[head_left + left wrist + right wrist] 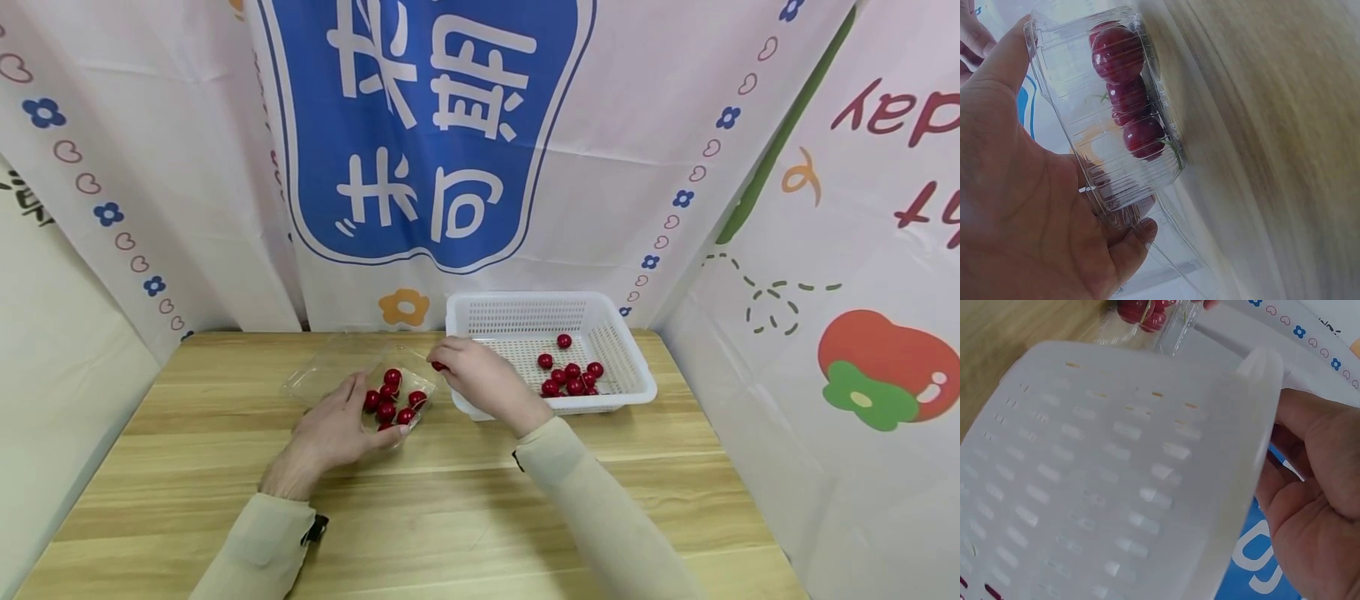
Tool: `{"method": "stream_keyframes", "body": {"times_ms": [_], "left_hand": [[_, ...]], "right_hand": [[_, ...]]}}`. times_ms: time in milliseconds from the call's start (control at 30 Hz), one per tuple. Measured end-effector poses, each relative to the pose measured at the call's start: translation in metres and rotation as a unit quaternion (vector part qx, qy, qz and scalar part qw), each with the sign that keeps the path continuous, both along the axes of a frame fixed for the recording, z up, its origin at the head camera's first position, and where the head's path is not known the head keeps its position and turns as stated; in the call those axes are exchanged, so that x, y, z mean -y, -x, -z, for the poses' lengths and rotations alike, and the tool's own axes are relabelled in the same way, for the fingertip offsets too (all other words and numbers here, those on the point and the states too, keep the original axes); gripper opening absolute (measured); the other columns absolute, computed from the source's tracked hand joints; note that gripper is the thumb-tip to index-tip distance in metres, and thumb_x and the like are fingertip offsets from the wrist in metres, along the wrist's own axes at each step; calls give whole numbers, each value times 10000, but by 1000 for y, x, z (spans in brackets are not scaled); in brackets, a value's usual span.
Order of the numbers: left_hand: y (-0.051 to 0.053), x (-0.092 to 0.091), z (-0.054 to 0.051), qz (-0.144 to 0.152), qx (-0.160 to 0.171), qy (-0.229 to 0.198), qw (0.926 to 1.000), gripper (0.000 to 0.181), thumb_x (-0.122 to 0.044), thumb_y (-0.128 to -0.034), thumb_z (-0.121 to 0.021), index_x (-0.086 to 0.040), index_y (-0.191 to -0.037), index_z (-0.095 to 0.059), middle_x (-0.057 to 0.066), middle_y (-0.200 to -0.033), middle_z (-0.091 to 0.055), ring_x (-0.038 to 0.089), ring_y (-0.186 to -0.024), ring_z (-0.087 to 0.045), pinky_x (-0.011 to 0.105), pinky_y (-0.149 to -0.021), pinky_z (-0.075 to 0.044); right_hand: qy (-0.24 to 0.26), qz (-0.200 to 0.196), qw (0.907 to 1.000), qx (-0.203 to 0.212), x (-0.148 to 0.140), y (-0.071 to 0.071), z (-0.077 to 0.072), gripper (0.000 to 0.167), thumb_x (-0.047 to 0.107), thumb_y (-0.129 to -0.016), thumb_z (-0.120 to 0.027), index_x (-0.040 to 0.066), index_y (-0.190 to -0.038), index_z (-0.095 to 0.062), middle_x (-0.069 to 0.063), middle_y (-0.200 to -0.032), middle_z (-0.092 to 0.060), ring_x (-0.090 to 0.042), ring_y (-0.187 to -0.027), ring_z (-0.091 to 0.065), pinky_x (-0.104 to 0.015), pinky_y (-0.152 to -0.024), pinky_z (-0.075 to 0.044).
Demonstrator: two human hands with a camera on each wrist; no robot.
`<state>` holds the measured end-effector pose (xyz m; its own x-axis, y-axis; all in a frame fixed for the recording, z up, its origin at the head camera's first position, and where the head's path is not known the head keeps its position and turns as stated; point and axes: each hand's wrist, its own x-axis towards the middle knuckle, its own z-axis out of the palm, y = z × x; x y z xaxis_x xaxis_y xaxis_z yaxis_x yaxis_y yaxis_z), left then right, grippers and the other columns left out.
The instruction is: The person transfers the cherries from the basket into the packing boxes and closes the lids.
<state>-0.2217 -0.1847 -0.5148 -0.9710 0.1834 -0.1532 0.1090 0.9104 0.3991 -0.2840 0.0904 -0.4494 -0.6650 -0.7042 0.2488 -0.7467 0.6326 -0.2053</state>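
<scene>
A clear plastic clamshell box [1075,94] with several red cherries [386,411] in it stands on the table, its lid [311,377] folded back. My left hand [330,427] holds the box from the left, thumb along the near rim and fingers curled round its end. Between box and basket, my right hand [486,377] pinches a single cherry [439,366] at its fingertips, by the left rim of a white slotted basket [639,379]. Several more cherries [573,387] lie inside the basket. In the right wrist view the basket's wall [1116,456] hides the fingertips partly.
The wooden table [450,517] reaches back to a printed curtain [225,167] behind the box and basket. Another printed cloth [810,400] hangs along the right side. The basket's raised rim lies beneath my right wrist.
</scene>
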Motion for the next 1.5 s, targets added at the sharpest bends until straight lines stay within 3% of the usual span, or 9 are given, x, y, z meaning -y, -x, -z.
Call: {"method": "stream_keyframes", "body": {"times_ms": [500,733,1133,1300,1500], "left_hand": [[0,0,-1,88,-100,-35,9999,1449,-926,-958,-720,106,-1828,-192,395,-1899,-237,664,-1704,-375,818,-1332,-427],[0,1,-2,90,-101,-48,9999,1458,-944,-951,-708,95,-1833,-189,384,-1907,-227,668,-1702,-375,839,-1321,-425],[-2,0,-2,117,-194,-68,9997,1440,-917,-957,-738,94,-1831,-203,387,-1897,-254,666,-1689,-400,827,-1306,-450],[-1,0,-1,113,-202,-59,9997,1443,-926,-956,-729,94,-1831,-203,390,-1894,-260,670,-1683,-409,831,-1297,-460],[0,0,0,97,-160,-63,9998,1439,-923,-961,-722,95,-1832,-198,392,-1893,-256,666,-1686,-406,831,-1298,-460]], "right_hand": [[-344,-26,9992,206,29,-5,8,300,116,-1195,-679,127,-1466,-807,-23,-1528,-809,-203,-1466,-759,-343,-1298,-585],[-613,39,9979,202,41,-3,19,351,53,-1166,-698,168,-1475,-816,-4,-1578,-794,-196,-1517,-737,-333,-1305,-574],[-838,-89,9964,71,54,1,33,323,42,-1128,-760,220,-1380,-856,30,-1469,-842,-132,-1284,-839,-218,-1024,-691],[-750,-76,9970,189,53,0,31,377,74,-1151,-741,211,-1494,-813,31,-1570,-799,-152,-1416,-794,-258,-1139,-664],[-484,149,9972,546,41,-2,18,433,91,-1153,-741,184,-1576,-751,17,-1613,-772,-189,-1486,-756,-332,-1258,-613]]}}
